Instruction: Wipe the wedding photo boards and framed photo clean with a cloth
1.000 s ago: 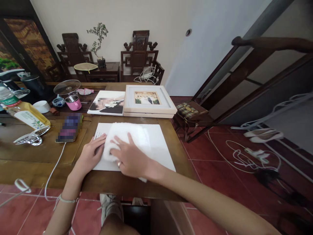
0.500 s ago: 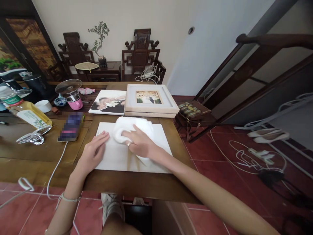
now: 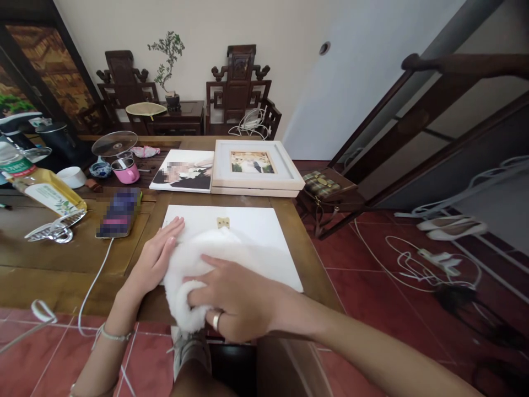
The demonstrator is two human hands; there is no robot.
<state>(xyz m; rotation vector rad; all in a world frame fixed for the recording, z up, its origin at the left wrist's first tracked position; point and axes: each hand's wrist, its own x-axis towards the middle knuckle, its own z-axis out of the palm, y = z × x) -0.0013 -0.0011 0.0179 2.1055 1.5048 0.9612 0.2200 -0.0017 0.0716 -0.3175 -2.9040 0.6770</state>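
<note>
A white fluffy cloth (image 3: 206, 248) is bunched under my right hand (image 3: 235, 298), whose fingers press into its folds. It covers the near left part of a white flat panel (image 3: 268, 237) and hangs past the panel's front edge. At the panel's far side, a small gold metal hanger plate (image 3: 223, 223) shows just beyond the cloth. My left hand (image 3: 159, 253) lies flat with fingers stretched out on the panel's left edge, right beside the cloth.
Behind the panel lie a photo print (image 3: 182, 171) and stacked framed photos (image 3: 256, 165). On the left are a phone (image 3: 119, 212) on a white cable, a silver hair claw (image 3: 58, 227), an oil bottle (image 3: 49, 187) and a pink mug (image 3: 125, 171). A dark chair (image 3: 372, 138) stands right.
My right hand has drawn the cloth toward me, from the panel's far side to its front edge. The gold hanger plate has come into sight. My left hand stays put.
</note>
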